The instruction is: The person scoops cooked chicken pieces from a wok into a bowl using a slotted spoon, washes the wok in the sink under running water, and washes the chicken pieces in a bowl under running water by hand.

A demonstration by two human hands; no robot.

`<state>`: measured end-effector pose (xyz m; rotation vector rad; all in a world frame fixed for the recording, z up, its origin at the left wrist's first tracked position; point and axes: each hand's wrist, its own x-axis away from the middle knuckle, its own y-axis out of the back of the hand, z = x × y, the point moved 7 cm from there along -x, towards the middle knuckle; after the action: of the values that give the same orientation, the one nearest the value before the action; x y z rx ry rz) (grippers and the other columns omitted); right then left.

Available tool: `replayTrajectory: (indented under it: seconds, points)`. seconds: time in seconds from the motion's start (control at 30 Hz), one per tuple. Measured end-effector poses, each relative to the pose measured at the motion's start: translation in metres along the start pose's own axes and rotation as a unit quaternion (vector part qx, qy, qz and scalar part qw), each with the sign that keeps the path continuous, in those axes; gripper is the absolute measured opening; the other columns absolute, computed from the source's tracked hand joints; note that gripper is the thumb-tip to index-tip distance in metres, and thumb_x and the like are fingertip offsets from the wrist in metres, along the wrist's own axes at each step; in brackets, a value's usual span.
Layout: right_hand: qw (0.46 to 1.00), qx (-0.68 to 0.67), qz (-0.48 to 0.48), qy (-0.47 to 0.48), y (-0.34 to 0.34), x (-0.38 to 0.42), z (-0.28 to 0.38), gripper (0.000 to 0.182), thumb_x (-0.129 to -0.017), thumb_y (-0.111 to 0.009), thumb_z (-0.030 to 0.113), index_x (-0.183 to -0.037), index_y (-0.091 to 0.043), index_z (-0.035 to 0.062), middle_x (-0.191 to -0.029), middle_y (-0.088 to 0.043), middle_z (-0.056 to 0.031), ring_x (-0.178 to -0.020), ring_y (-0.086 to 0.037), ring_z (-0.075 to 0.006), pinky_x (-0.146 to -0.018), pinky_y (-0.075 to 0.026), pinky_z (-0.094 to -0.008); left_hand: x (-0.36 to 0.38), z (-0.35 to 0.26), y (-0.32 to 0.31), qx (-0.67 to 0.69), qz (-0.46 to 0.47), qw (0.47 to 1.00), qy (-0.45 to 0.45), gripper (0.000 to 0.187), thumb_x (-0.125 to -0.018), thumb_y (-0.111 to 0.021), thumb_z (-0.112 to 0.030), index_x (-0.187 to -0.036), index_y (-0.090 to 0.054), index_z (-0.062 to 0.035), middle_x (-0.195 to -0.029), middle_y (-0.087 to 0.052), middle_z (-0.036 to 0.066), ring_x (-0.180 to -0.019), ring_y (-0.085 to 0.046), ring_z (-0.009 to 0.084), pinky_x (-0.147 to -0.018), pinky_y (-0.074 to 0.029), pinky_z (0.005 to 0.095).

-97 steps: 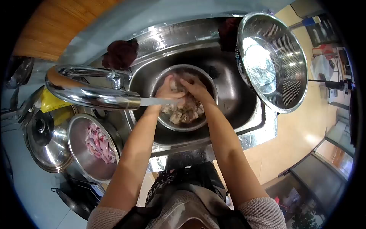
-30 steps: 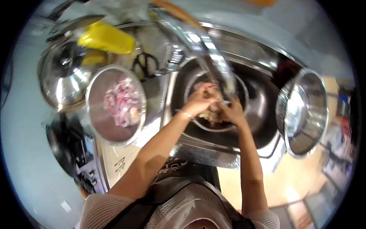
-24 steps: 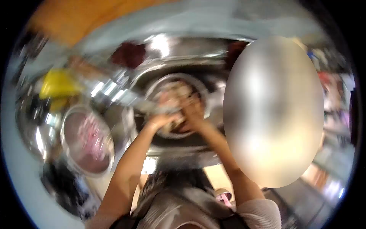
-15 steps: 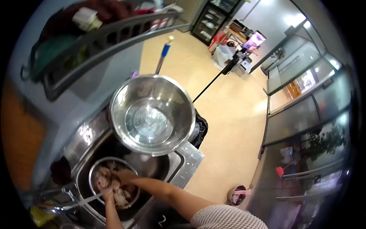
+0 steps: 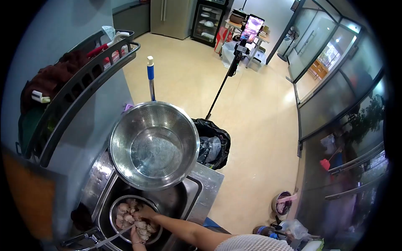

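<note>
Pale pink pieces of raw meat (image 5: 125, 216) fill a round metal bowl (image 5: 112, 212) in the steel sink (image 5: 174, 196). Reaching in from the right, my right hand (image 5: 146, 213) is down among the pieces, its fingertips hidden by them. My left hand (image 5: 136, 236) comes from below and touches the meat at the bowl's near side; its fingers are partly covered. A thin faucet spout (image 5: 114, 238) crosses over the bowl's near left edge, close to my left hand.
A large steel colander (image 5: 157, 146) rests over the sink's far end. Behind it stand a bin with a black bag (image 5: 214, 144) and a phone on a stand (image 5: 252, 28). A grey rack (image 5: 83, 71) holds cloths at left. A metal pot (image 5: 283, 203) sits on the floor at right.
The camera view has shifted and become sharper, so the bin and floor items show more. Both hands stay in the bowl, among the meat pieces.
</note>
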<state>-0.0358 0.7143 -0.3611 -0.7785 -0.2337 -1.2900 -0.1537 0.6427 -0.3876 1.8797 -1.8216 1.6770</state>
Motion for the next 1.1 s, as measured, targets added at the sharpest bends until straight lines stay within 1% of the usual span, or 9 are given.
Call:
replayTrajectory:
  seconds: [0.27,0.4,0.53,0.67,0.77,0.8,0.9,0.97,1.1]
  points:
    - [0.924,0.359,0.007,0.131,-0.015,0.058,0.048,0.089,-0.056,-0.068,0.040,-0.132,-0.027,0.0198,-0.133,-0.023,-0.0226,-0.120,-0.022,-0.0435,-0.094,-0.027,-0.0505,0.068,-0.043,-0.025,-0.086,-0.210,0.963,-0.144,0.065,-0.071,-0.065,-0.018,-0.125,-0.031,-0.0030,-0.108,-0.051,0.013,-0.102,-0.048,0.0256,-0.089,-0.037,0.0367]
    - [0.798,0.571,0.102,0.166,-0.018,0.064,0.042,0.086,-0.065,-0.064,0.023,-0.135,-0.015,0.0336,-0.140,-0.002,-0.0208,-0.120,-0.019,-0.0480,-0.100,-0.023,-0.0459,0.060,-0.042,-0.039,-0.791,-0.237,0.504,-0.254,0.101,-0.046,-0.080,-0.013,-0.126,-0.021,0.0007,-0.108,-0.049,0.019,-0.103,-0.048,0.0240,-0.086,-0.038,0.0366]
    - [0.734,0.671,0.047,0.088,-0.027,0.037,0.025,0.057,-0.084,-0.038,0.018,-0.134,-0.017,0.0372,-0.140,-0.001,-0.0205,-0.122,-0.023,-0.0436,-0.098,-0.026,-0.0456,0.010,-0.001,-0.011,-0.698,-0.099,0.709,-0.006,0.095,-0.048,-0.078,-0.019,-0.118,-0.019,0.0053,-0.109,-0.047,0.022,-0.096,-0.050,0.0311,-0.089,-0.038,0.0364]
    - [0.860,0.500,0.104,0.001,-0.025,-0.008,-0.023,0.051,-0.085,-0.038,0.021,-0.131,-0.026,0.0366,-0.137,-0.013,-0.0234,-0.120,-0.027,-0.0427,-0.097,-0.029,-0.0401,0.019,-0.016,-0.003,-0.817,-0.234,0.519,-0.083,0.078,-0.049,-0.077,-0.007,-0.112,-0.033,0.0058,-0.100,-0.052,0.020,-0.093,-0.052,0.0321,-0.085,-0.040,0.0329]
    - [0.892,0.434,0.021,0.126,-0.015,-0.015,0.005,0.049,-0.084,-0.039,0.022,-0.130,-0.030,0.0355,-0.134,-0.023,-0.0223,-0.119,-0.028,-0.0425,-0.096,-0.031,-0.0404,0.060,-0.050,-0.072,-0.637,-0.136,0.751,-0.112,0.078,-0.052,-0.075,-0.004,-0.120,-0.037,0.0000,-0.105,-0.052,0.019,-0.098,-0.052,0.0299,-0.081,-0.042,0.0332]
    - [0.812,0.543,0.010,0.215,-0.025,0.008,0.038,0.049,-0.082,-0.042,0.024,-0.129,-0.031,0.0352,-0.134,-0.024,-0.0202,-0.119,-0.029,-0.0418,-0.097,-0.029,-0.0419,0.055,-0.061,-0.049,-0.807,-0.087,0.556,-0.179,0.085,-0.051,-0.076,-0.005,-0.124,-0.032,-0.0009,-0.109,-0.052,0.017,-0.096,-0.053,0.0297,-0.080,-0.044,0.0306]
    - [0.686,0.639,-0.018,0.347,-0.036,0.011,0.052,0.049,-0.079,-0.045,0.026,-0.127,-0.034,0.0347,-0.134,-0.025,-0.0178,-0.119,-0.029,-0.0405,-0.097,-0.027,-0.0442,0.052,-0.083,-0.071,-0.670,-0.155,0.699,-0.193,0.098,-0.048,-0.079,-0.015,-0.129,-0.025,-0.0028,-0.124,-0.041,0.017,-0.107,-0.047,0.0285,-0.086,-0.040,0.0337]
    - [0.649,0.605,-0.034,0.460,-0.040,-0.010,0.030,0.047,-0.079,-0.046,0.027,-0.124,-0.038,0.0345,-0.132,-0.027,-0.0164,-0.117,-0.032,-0.0395,-0.095,-0.030,-0.0457,0.033,-0.084,-0.071,-0.843,-0.185,0.466,-0.196,0.106,-0.043,-0.081,-0.023,-0.130,-0.023,-0.0037,-0.130,-0.031,0.018,-0.116,-0.037,0.0281,-0.090,-0.036,0.0370]
    - [0.778,0.529,-0.107,0.322,-0.029,-0.039,-0.004,0.046,-0.080,-0.045,0.025,-0.123,-0.038,0.0374,-0.130,-0.029,-0.0169,-0.115,-0.034,-0.0394,-0.092,-0.034,-0.0455,0.005,-0.094,-0.037,-0.879,-0.253,0.381,-0.136,0.126,-0.024,-0.080,-0.048,-0.127,-0.025,-0.0024,-0.125,-0.032,0.017,-0.111,-0.036,0.0318,-0.092,-0.032,0.0386]
